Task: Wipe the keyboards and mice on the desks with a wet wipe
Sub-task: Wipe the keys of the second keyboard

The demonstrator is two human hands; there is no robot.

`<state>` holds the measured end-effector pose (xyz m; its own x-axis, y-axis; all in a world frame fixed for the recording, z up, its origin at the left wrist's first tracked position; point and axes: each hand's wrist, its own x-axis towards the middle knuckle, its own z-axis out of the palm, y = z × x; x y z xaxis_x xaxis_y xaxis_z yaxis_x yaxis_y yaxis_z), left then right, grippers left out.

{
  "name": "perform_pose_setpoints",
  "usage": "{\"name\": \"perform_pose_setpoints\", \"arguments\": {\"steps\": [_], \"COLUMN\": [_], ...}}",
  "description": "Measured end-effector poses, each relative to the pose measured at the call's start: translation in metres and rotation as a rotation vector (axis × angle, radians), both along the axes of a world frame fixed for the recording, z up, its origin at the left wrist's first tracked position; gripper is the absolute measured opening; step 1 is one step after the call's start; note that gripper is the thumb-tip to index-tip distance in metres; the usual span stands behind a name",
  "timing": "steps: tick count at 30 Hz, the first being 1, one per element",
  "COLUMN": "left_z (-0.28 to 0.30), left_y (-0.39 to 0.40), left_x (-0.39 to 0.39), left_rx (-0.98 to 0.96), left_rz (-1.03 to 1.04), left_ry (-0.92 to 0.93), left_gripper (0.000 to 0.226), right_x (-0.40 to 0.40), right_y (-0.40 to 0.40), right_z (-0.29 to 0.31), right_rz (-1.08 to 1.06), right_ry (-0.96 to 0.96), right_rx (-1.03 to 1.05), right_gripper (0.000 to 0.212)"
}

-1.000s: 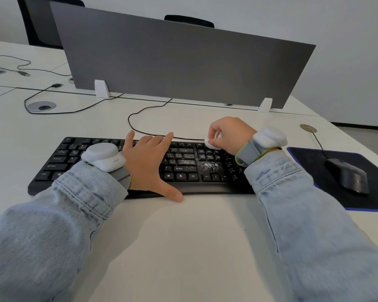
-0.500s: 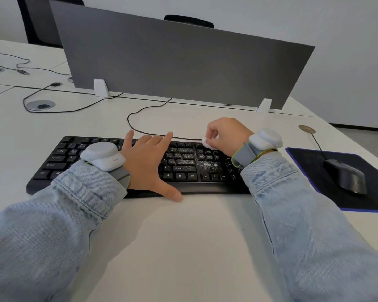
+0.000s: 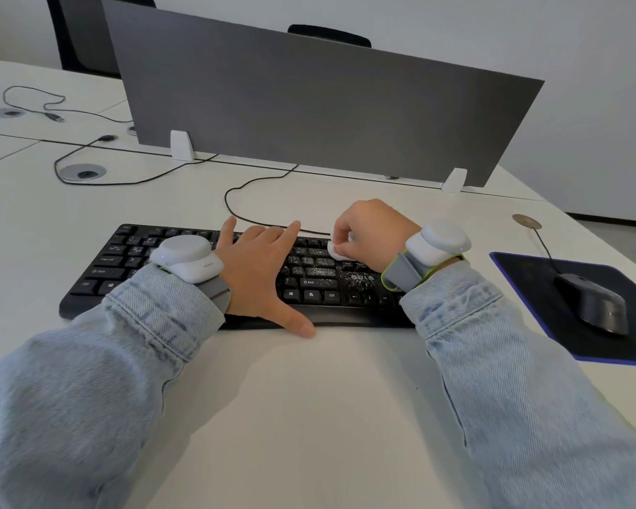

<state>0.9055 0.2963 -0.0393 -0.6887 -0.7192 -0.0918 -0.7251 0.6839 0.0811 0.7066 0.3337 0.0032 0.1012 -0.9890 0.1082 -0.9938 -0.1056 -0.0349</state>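
A black keyboard [image 3: 125, 262] lies across the white desk, its right keys speckled with white dust. My left hand [image 3: 261, 273] lies flat on the middle keys, fingers straight, thumb over the front edge. My right hand [image 3: 373, 235] pinches a small white wet wipe [image 3: 336, 249] and presses it on the upper keys right of centre. A dark grey mouse [image 3: 595, 303] sits on a black mouse pad [image 3: 529, 281] at the right, away from both hands.
A grey divider panel [image 3: 309, 101] stands behind the keyboard on white feet. The keyboard cable [image 3: 235, 211] loops behind it. Other cables and a round grommet [image 3: 83, 171] lie at the left. The desk edge falls away at the far right.
My right hand has slid the wipe slightly left along the upper keys. My left hand has stayed flat on the keyboard.
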Motion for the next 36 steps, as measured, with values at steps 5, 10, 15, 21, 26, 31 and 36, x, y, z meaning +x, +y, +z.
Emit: {"name": "perform_pose_setpoints", "arguments": {"steps": [5, 10, 15, 21, 26, 31, 36], "left_z": [0.000, 0.001, 0.002, 0.003, 0.004, -0.001, -0.002], "left_y": [0.000, 0.001, 0.003, 0.003, 0.004, 0.000, -0.003], "left_x": [0.000, 0.000, -0.001, 0.000, 0.000, 0.000, 0.000], "left_rx": [0.005, 0.005, 0.000, 0.008, -0.014, -0.013, -0.011], "left_rz": [0.009, 0.005, 0.003, 0.007, 0.004, -0.012, -0.007], "left_ry": [-0.011, -0.011, -0.002, -0.001, 0.003, 0.018, 0.019], "left_gripper": [0.154, 0.153, 0.152, 0.159, 0.153, 0.160, 0.159], "right_x": [0.002, 0.002, 0.007, 0.008, -0.023, -0.035, -0.023], "right_y": [0.007, 0.023, 0.044, 0.055, 0.034, 0.001, -0.008], "right_z": [0.002, 0.006, 0.008, 0.009, 0.008, -0.002, -0.009], "right_rz": [0.067, 0.091, 0.085, 0.100, 0.002, -0.051, 0.025], "right_ry": [0.016, -0.035, -0.099, -0.105, -0.258, -0.229, -0.208], "right_rx": [0.024, 0.078, 0.147, 0.218, -0.153, -0.156, -0.038], "right_gripper": [0.012, 0.011, 0.012, 0.013, 0.014, 0.012, 0.011]}}
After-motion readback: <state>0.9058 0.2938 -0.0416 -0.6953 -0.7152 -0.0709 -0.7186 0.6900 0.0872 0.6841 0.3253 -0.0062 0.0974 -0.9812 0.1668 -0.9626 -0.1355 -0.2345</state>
